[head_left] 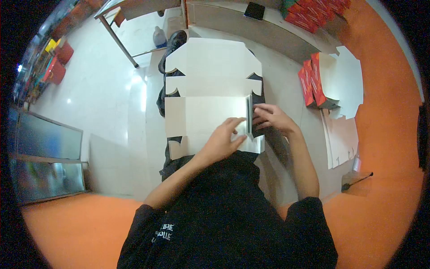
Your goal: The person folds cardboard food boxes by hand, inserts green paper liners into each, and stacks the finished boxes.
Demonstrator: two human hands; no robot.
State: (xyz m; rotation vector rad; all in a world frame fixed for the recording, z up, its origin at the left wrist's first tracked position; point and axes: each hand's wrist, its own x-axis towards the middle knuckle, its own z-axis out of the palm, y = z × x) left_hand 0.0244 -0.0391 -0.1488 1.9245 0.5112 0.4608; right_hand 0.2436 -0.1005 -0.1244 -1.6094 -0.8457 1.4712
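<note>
A white cardboard box blank point(210, 114), unfolded with its plain side up, lies across my lap. Its narrow right-hand side flap point(249, 114) stands upright, while the opposite side flap lies flat. My left hand point(225, 140) is on the inner side of the raised flap, thumb and fingers apart, fingertips close to it. On the flap's outer side is my right hand point(275, 119), with its fingers stretched out toward the cardboard. Whether the fingertips of either hand press on the flap, I cannot tell.
At the right, several red-printed cartons point(313, 80) stand beside an open white one point(347, 83), above a white sheet point(342, 139). More red cartons point(311, 13) lie at the back. A metal-legged table point(118, 42) stands at the upper left, glass panels point(49, 157) at the left.
</note>
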